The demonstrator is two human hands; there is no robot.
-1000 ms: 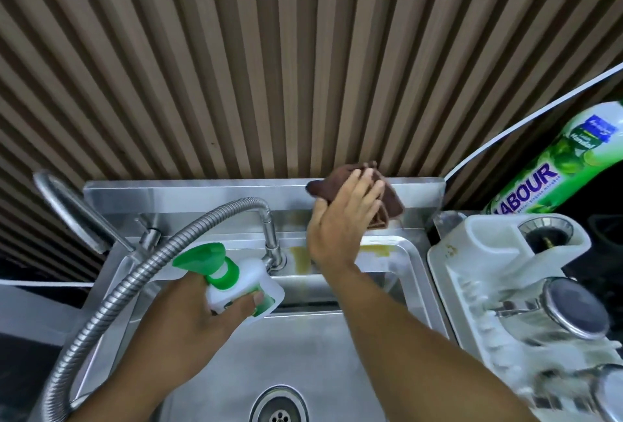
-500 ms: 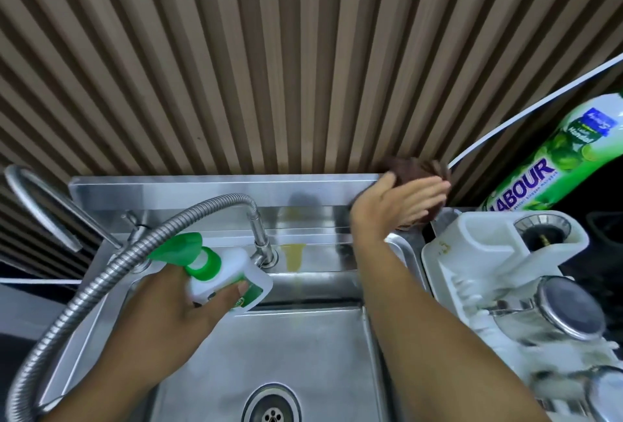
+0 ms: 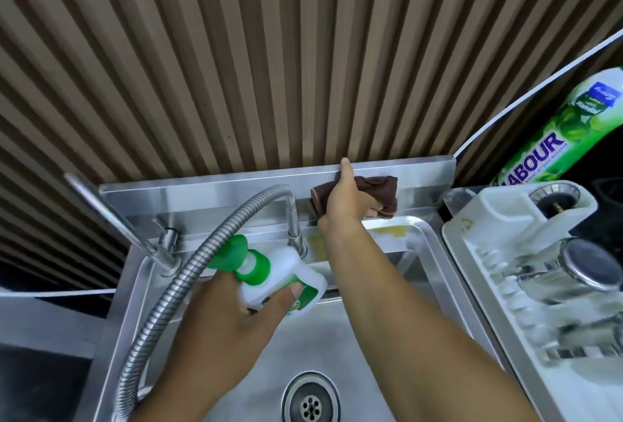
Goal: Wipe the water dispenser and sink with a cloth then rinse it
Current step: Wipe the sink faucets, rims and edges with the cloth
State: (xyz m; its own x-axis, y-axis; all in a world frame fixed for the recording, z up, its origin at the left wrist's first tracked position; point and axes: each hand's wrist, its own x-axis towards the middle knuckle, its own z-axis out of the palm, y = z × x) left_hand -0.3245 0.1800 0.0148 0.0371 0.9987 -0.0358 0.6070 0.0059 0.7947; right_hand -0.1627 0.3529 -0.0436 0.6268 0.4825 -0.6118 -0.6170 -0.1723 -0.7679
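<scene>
- Right grip (image 3: 344, 200) lies flat on the cloth (image 3: 377, 190) against the sink (image 3: 435, 253) back ledge; the slatted wall (image 3: 303, 50) rises just behind it.
- Just left of it stands the hose (image 3: 215, 236) spout, arching over toward the left grip (image 3: 236, 317).
- Left grip holds a bottle (image 3: 283, 283) beside the hose; the tap (image 3: 111, 219) stands farther left.
- Right of the right grip, the ledge runs bare to its end, where the rack (image 3: 478, 286) blocks.
- Below both grips the basin is open down to the drain (image 3: 310, 401).
</scene>
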